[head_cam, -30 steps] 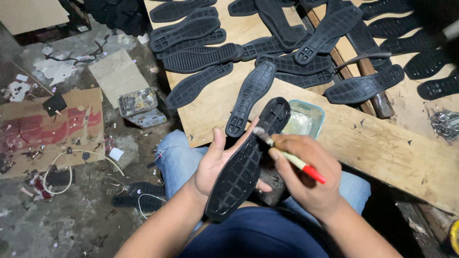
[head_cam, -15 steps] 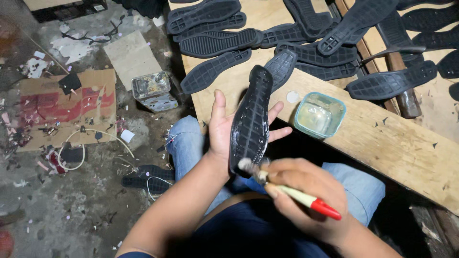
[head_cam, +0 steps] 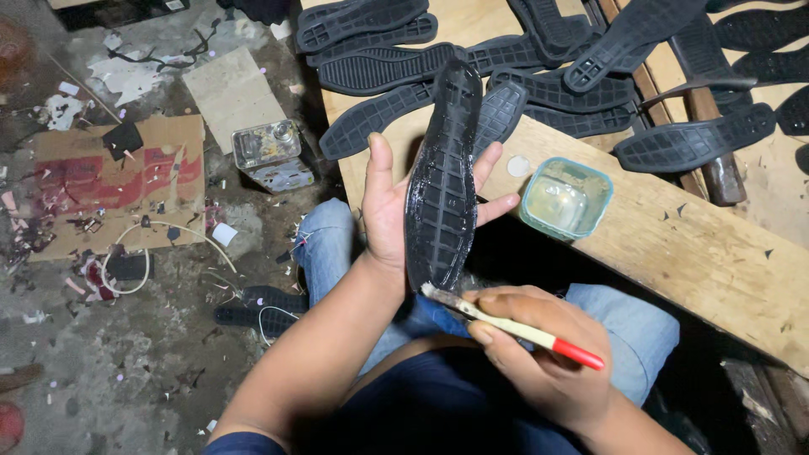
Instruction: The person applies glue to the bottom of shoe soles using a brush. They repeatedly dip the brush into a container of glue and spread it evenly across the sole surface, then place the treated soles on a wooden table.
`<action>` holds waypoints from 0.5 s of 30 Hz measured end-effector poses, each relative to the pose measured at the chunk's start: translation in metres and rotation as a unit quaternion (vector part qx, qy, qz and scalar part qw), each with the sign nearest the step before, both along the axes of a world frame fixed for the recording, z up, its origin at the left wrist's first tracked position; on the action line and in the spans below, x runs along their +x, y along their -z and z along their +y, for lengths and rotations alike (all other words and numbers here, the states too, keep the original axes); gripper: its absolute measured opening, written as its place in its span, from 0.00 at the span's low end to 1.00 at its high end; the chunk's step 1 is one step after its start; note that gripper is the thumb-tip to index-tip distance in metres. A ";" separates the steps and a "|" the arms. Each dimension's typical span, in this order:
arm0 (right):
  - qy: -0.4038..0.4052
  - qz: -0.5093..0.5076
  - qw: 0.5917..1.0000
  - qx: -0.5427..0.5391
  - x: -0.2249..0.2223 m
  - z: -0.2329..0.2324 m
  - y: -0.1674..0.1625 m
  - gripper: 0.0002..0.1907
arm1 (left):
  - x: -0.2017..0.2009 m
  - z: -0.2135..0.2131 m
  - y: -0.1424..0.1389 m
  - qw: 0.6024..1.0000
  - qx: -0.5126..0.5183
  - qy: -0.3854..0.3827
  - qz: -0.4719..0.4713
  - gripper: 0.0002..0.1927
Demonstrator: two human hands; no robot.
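Note:
My left hand [head_cam: 389, 211] holds a black rubber shoe sole [head_cam: 442, 177] upright on edge, tread side facing right, its rim shiny and wet. My right hand [head_cam: 548, 354] grips a small brush [head_cam: 514, 324] with a pale handle and a red end. The brush's bristle tip touches the lower heel end of the sole. A square teal-rimmed container [head_cam: 565, 198] of clear liquid stands on the wooden board [head_cam: 674, 261] just right of the sole.
Several more black soles [head_cam: 522, 50] lie spread over the board at the top. On the dirty floor to the left are a metal tin [head_cam: 271, 156], cardboard [head_cam: 118, 181], paper scraps and a white cord [head_cam: 160, 244]. My jeans-clad knees [head_cam: 329, 244] are below the board.
The sole has been turned further onto its edge and raised. The brush has slid down from the sole's upper part to its heel end.

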State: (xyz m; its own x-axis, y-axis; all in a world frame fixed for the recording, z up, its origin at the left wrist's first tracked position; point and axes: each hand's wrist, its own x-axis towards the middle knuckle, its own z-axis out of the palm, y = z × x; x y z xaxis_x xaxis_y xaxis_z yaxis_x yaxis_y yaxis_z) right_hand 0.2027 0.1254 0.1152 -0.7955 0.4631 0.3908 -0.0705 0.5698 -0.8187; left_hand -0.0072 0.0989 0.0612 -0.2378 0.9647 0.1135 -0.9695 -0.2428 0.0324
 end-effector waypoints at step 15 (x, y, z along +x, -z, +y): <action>0.148 0.062 0.969 -0.185 0.001 0.023 0.009 0.12 | 0.008 -0.027 -0.015 0.999 -0.012 0.042 -0.008 0.55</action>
